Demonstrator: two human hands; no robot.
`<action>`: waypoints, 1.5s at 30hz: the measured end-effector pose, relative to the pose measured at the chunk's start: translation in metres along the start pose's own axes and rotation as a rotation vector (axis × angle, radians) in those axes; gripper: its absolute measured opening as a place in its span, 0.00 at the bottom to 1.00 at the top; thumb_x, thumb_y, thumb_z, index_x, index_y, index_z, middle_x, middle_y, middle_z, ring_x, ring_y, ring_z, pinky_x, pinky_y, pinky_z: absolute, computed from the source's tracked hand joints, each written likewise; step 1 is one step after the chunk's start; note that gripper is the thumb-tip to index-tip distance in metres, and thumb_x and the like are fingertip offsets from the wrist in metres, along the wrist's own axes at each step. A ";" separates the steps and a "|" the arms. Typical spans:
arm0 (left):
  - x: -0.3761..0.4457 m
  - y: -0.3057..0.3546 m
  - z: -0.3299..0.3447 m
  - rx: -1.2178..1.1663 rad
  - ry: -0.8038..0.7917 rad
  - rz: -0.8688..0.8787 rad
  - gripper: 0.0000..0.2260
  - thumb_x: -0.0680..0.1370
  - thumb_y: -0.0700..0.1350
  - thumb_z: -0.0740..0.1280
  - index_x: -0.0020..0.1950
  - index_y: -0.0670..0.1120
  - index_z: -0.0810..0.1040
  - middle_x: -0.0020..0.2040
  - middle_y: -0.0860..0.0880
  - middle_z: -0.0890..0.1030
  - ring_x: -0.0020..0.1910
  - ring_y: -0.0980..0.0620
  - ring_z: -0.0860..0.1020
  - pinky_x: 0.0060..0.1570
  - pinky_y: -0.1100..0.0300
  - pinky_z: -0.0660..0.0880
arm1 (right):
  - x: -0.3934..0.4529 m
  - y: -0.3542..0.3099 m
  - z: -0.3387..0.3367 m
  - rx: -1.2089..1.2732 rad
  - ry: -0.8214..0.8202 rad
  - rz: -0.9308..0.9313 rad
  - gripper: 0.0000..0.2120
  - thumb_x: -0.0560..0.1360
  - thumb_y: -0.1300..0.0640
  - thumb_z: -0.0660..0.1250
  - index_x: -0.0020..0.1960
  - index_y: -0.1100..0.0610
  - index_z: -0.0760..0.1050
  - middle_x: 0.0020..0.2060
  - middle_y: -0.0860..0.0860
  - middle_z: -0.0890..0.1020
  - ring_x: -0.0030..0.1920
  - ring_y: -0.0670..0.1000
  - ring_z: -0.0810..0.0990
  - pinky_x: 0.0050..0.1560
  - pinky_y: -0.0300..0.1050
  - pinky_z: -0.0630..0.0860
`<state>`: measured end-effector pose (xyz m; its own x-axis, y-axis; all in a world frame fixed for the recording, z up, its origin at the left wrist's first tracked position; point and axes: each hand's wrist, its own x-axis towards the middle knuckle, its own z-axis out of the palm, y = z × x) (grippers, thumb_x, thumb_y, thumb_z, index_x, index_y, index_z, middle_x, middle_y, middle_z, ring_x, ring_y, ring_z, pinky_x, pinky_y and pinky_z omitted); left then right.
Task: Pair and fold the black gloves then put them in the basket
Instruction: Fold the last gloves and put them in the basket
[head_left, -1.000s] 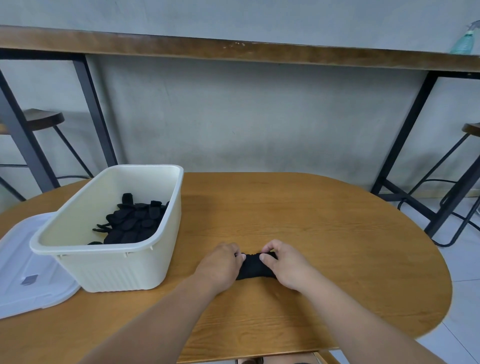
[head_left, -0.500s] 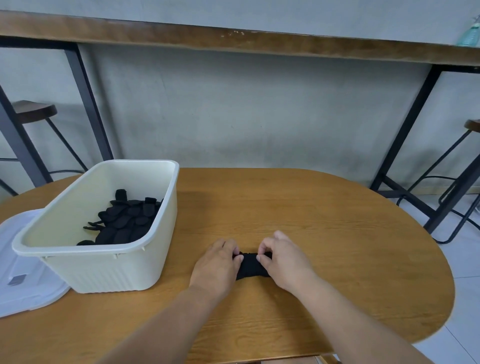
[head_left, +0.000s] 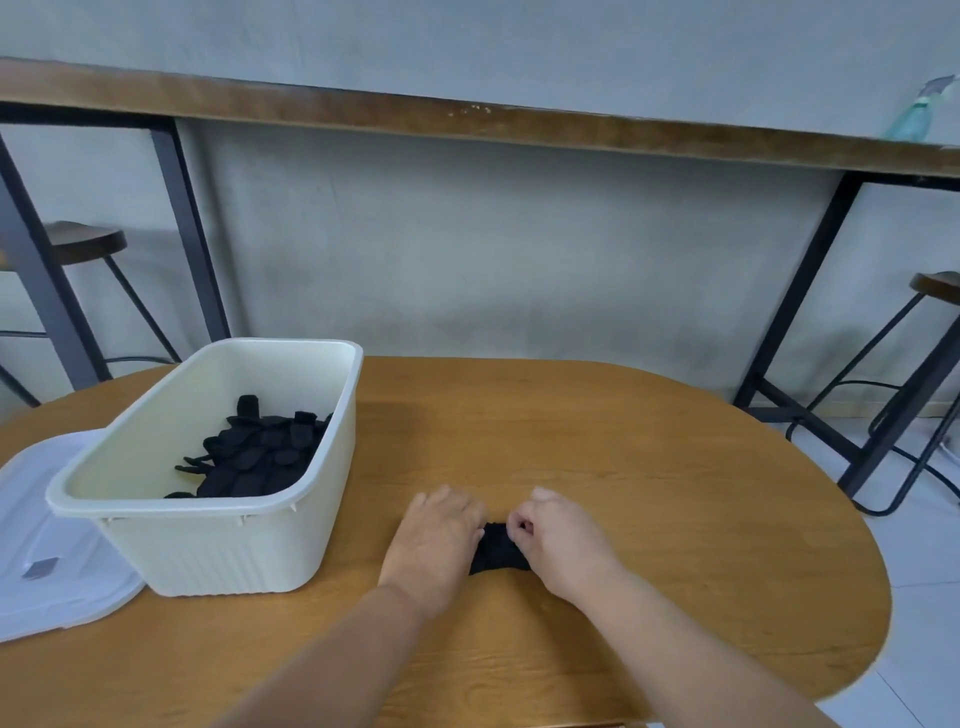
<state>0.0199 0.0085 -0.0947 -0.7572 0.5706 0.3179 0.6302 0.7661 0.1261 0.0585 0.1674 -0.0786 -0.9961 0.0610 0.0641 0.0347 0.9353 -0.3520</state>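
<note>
A small folded bundle of black gloves (head_left: 497, 548) lies on the wooden table (head_left: 649, 493) between my two hands. My left hand (head_left: 434, 540) covers the bundle's left end with its fingers curled over the fabric. My right hand (head_left: 558, 540) sits at the right end, its fingertips curled in and pinching the top edge of the fabric. The cream plastic basket (head_left: 218, 540) stands to the left, with a heap of black gloves (head_left: 254, 454) inside it.
A white plastic lid (head_left: 47, 551) lies flat left of the basket at the table's edge. Behind the table runs a high wooden counter (head_left: 467, 119) on dark metal legs, with stools (head_left: 83, 244) at both sides. A green spray bottle (head_left: 919, 111) stands on the counter, far right.
My hands have drawn closer together over the bundle, which shows less fabric now. My right fingertips have curled in onto its top edge. The camera view has shifted slightly.
</note>
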 end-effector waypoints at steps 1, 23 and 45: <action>0.001 0.000 0.000 0.032 -0.030 0.034 0.08 0.82 0.43 0.56 0.56 0.51 0.74 0.53 0.53 0.74 0.54 0.52 0.69 0.48 0.61 0.59 | -0.001 0.000 0.000 -0.043 -0.006 -0.034 0.12 0.83 0.52 0.58 0.46 0.50 0.79 0.40 0.45 0.67 0.40 0.50 0.72 0.38 0.42 0.68; 0.023 -0.004 -0.022 0.117 -0.337 0.041 0.08 0.81 0.45 0.59 0.56 0.46 0.76 0.53 0.46 0.77 0.52 0.47 0.74 0.47 0.58 0.66 | 0.011 -0.005 -0.028 -0.240 -0.217 -0.188 0.14 0.74 0.46 0.60 0.53 0.51 0.79 0.46 0.49 0.79 0.48 0.53 0.78 0.47 0.46 0.75; 0.084 -0.106 -0.268 0.075 -0.501 -0.168 0.08 0.77 0.47 0.61 0.55 0.47 0.73 0.49 0.49 0.77 0.48 0.48 0.75 0.50 0.56 0.68 | 0.129 -0.186 -0.194 0.203 -0.643 -0.050 0.08 0.70 0.50 0.66 0.37 0.54 0.78 0.28 0.53 0.78 0.24 0.48 0.69 0.26 0.43 0.63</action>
<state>-0.0639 -0.1041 0.1709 -0.8474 0.4955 -0.1906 0.4931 0.8677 0.0635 -0.0606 0.0684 0.1761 -0.8486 -0.2588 -0.4613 0.0338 0.8438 -0.5356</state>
